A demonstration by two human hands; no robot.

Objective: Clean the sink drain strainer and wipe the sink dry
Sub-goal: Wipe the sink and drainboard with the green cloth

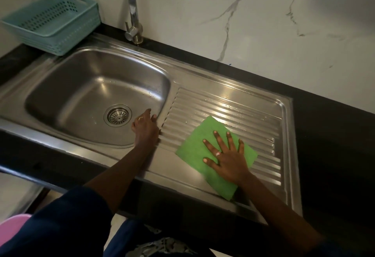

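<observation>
A steel sink (60, 86) has a round drain strainer (117, 115) seated in the bottom of its bowl. To the right lies the ribbed drainboard (233, 114) with small water drops on it. A green cloth (194, 147) is spread flat on the drainboard. My right hand (227, 155) presses flat on the cloth with fingers apart. My left hand (145, 126) rests on the rim between bowl and drainboard, fingers curled over the bowl's edge, holding no object.
A chrome tap (132, 13) rises behind the bowl. A stack of teal perforated baskets (54, 23) stands at the back left. Black countertop (334, 145) surrounds the sink, and a marble wall (263, 23) runs behind. A pink object (12, 226) shows at the lower left.
</observation>
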